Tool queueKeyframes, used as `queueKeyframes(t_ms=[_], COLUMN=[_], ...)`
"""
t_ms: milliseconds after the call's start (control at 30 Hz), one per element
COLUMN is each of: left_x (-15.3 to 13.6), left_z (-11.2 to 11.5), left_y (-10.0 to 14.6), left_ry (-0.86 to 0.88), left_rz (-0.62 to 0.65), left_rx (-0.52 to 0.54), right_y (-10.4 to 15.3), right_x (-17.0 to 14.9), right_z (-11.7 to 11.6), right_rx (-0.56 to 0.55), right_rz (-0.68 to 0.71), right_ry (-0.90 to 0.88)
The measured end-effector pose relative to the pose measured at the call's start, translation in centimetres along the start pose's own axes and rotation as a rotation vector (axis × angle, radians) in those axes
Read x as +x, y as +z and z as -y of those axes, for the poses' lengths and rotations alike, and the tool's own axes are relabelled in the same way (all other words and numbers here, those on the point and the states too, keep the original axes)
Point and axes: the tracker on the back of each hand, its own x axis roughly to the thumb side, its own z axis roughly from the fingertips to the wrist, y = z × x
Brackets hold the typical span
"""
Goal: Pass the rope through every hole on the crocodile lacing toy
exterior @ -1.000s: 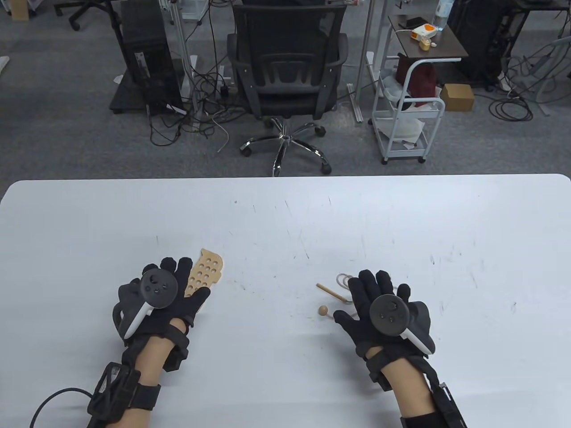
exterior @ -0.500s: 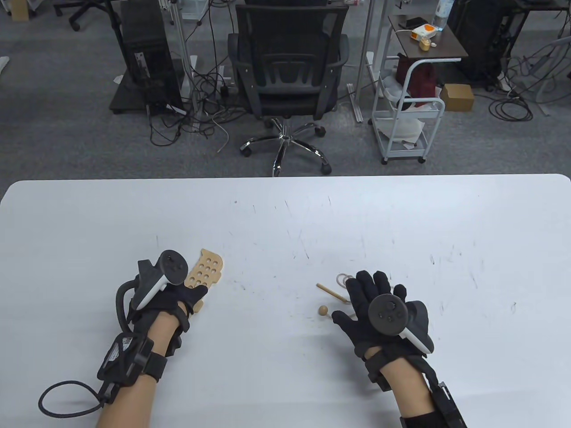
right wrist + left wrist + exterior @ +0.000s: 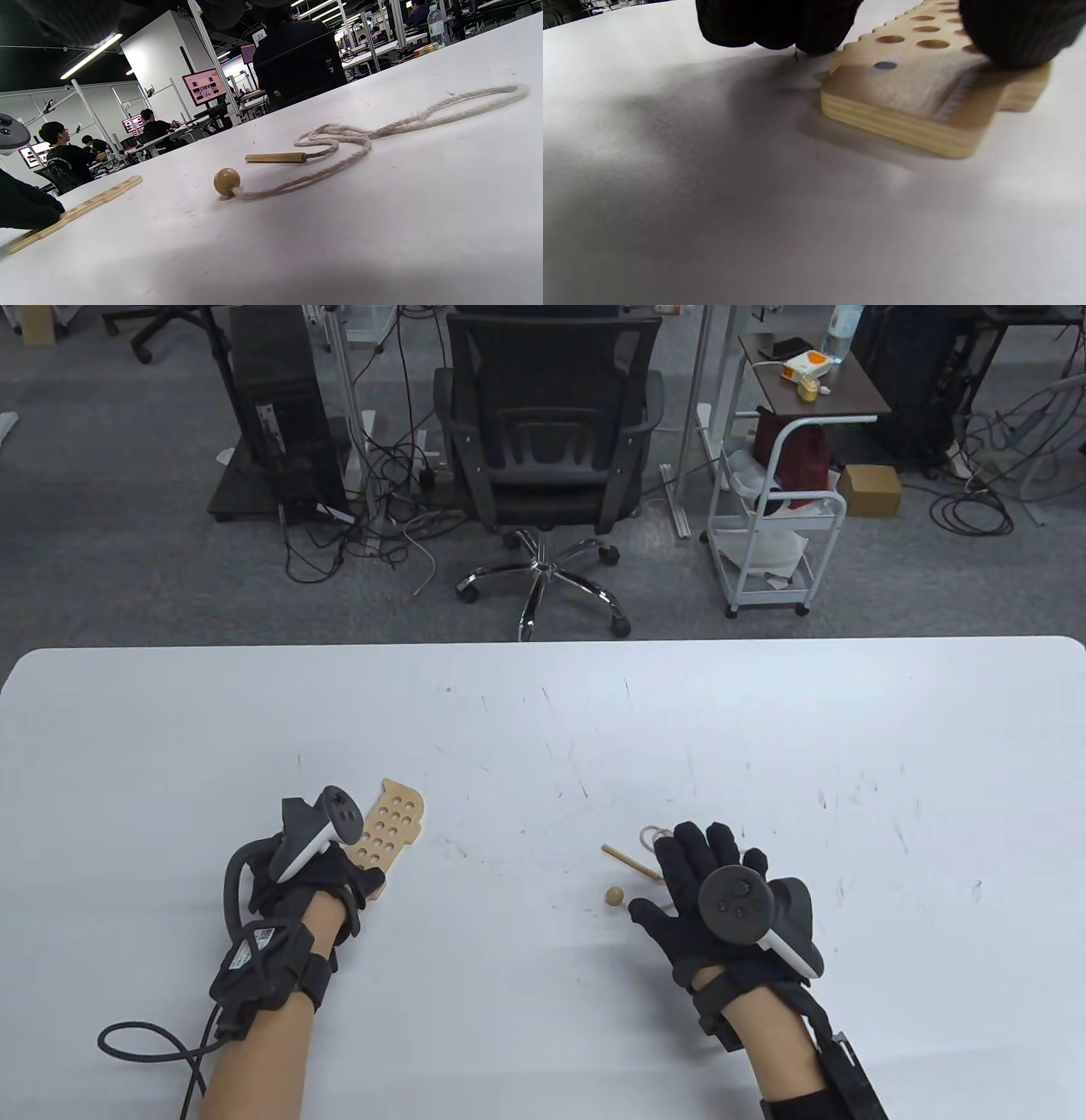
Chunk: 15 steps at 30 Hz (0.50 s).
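The left hand [image 3: 318,878] pinches the near end of the crocodile board [image 3: 386,831], which lies flat on the surface [image 3: 543,712]. Right of the board, the right hand [image 3: 721,899] hovers, fingers straight, over the rope [image 3: 339,140].

Crocodile board [image 3: 389,831]: pale tan plywood, rows of round holes. Rope [image 3: 365,135] beige, ball [image 3: 226,181] and needle [image 3: 275,158] tan wood. Table [image 3: 543,712] white, gloves [image 3: 687,891] black.

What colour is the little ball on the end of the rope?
The ball is light tan, natural wood, seen best in the right wrist view, tied to the off-white rope.
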Motion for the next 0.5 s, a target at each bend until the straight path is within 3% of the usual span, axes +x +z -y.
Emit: queueKeyframes(t_ms=[267, 500], left_x=[0.6, 1.2], left_z=[-0.2, 0.3], left_y=[0.3, 0.6], left_ry=[0.013, 0.024], left_rz=[0.006, -0.014], left_rx=[0.072, 0.015], right_y=[0.0, 0.1], right_x=[0.1, 0.1], right_z=[-0.1, -0.2], right_rx=[0.002, 0.005], right_rz=[0.004, -0.001], right_ry=[0.0, -0.005])
